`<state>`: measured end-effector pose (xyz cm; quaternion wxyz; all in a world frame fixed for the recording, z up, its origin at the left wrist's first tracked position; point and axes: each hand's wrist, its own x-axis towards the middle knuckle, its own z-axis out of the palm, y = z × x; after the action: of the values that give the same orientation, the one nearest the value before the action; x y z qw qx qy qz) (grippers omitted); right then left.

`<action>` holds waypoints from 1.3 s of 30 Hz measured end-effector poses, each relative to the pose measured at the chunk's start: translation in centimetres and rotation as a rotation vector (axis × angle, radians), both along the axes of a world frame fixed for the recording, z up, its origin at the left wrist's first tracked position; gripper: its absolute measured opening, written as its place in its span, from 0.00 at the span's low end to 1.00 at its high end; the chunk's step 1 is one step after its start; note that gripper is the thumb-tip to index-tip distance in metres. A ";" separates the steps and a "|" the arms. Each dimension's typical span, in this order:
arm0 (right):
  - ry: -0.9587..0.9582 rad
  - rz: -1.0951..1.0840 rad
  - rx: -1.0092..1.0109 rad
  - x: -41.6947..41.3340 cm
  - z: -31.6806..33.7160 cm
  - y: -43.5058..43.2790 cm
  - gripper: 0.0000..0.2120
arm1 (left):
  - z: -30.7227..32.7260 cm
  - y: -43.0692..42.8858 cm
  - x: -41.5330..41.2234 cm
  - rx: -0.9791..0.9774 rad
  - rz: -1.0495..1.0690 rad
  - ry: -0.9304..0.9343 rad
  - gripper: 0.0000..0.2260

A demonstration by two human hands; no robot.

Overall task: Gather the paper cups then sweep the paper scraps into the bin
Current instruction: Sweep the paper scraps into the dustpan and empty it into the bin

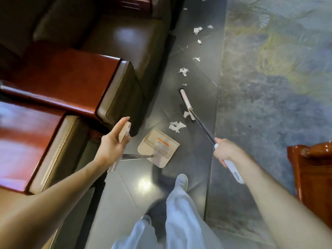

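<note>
My right hand grips the white handle of a broom. Its pale head lies on the grey floor, just past a clump of white paper scraps. More scraps trail away along the floor toward the top of the view. My left hand holds the beige top of the dustpan handle. The beige dustpan sits on the floor, its mouth toward the near scraps. No paper cups or bin are in view.
Dark leather sofas with glossy red wooden armrests line the left side. A patterned blue-grey carpet covers the right. A red wooden piece of furniture stands at the right edge. My legs in light trousers and one white shoe are below.
</note>
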<state>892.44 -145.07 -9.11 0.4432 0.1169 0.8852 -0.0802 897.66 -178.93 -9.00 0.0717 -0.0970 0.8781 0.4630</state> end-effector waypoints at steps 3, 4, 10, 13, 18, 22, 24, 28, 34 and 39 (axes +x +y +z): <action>-0.037 0.049 0.021 -5.3 -1.0 1.5 0.38 | 0.3 -0.1 -0.3 -0.067 0.038 -0.013 0.27; -0.045 0.068 0.027 -6.8 -1.3 1.9 0.37 | 0.3 -0.2 -0.3 -0.088 0.044 -0.018 0.27; -0.095 0.161 0.036 -11.3 -3.7 2.4 0.18 | 0.1 -0.4 0.2 -0.183 0.088 -0.070 0.30; -0.187 0.235 0.055 -9.7 -3.5 1.0 0.10 | 0.1 -0.5 1.3 -0.186 0.098 -0.101 0.27; -0.269 0.435 0.047 -3.8 -2.2 -2.0 0.40 | 0.4 -1.1 3.5 -0.176 0.077 -0.118 0.26; -0.272 0.373 -0.064 2.9 -1.1 -3.2 0.36 | 0.0 -1.6 6.3 -0.169 0.048 -0.116 0.26; -0.219 0.218 -0.171 5.8 -0.6 -3.1 0.33 | -0.3 -1.7 7.7 -0.162 0.034 -0.128 0.25; -0.227 0.054 -0.173 9.2 1.4 -2.9 0.35 | -1.0 -1.1 9.5 -0.122 0.054 -0.105 0.26; -0.127 0.114 -0.041 10.4 0.7 -3.2 0.39 | -2.5 -0.6 9.3 -0.092 0.099 -0.085 0.25; -0.119 0.304 0.119 8.3 -3.0 -4.3 0.43 | -3.0 -1.3 6.9 -0.086 0.147 -0.019 0.25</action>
<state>900.74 -149.33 -12.13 0.4941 0.0121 0.8680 0.0474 904.56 -180.24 -12.00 0.0417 -0.1684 0.8871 0.4278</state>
